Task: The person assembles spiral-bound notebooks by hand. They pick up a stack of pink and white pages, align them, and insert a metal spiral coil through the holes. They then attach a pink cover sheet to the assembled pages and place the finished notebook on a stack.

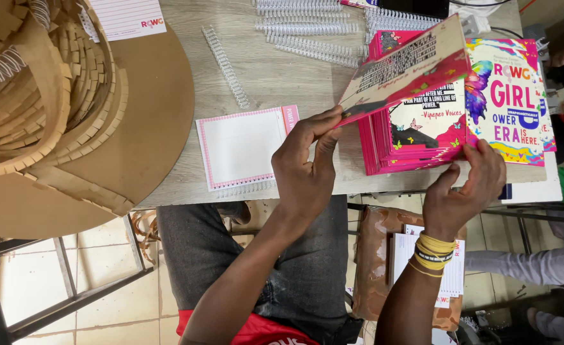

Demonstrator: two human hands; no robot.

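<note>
My left hand [304, 163] pinches the corner of a printed cover sheet [410, 67] and holds it tilted up over a stack of pink-edged covers [416, 137] at the table's front edge. With its fingers closed on the near right corner of that same lifted sheet, my right hand [464, 188] sits by the stack's front; yellow bands circle its wrist. To the right of the stack lies a colourful cover with a butterfly [509, 96]. A white lined pad with a pink border [240, 147] lies just left of my left hand.
Several white spiral binding coils [307, 29] lie at the back of the wooden table [269, 76], with one loose coil [226, 67]. A brown cardboard pile with cut strips [65, 115] fills the left. A brown bag of notepads [422, 262] sits on the floor.
</note>
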